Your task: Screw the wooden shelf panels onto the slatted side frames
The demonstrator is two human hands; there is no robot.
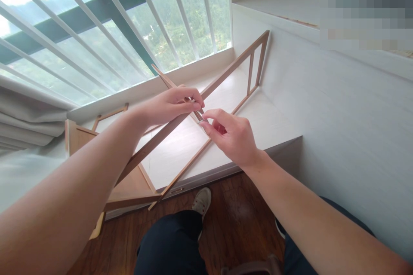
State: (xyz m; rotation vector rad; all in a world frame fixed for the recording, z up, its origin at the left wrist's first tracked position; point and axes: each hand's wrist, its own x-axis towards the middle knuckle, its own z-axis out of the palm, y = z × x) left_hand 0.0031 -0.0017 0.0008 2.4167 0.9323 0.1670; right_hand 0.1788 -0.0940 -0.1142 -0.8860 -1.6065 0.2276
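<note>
Left forearm [80,193] nearest; left hand [176,101] curled tight over wooden frame [230,68], right hand [232,138] pinching small metallic-looking piece [202,120]; I'd fear it slipping if the frame swivels.

The frame [234,66], reaching toward the ledge's right edge, looks like smooth, satin wood; so does the panel [135,184] at its front-left corner. A small piece [202,121] at the right fingers [219,115] glints like metal. The ledge [271,117] is smooth with a soft sheen, the floor [238,206] glossy wood, the curtain [29,109] matt cloth.
</note>
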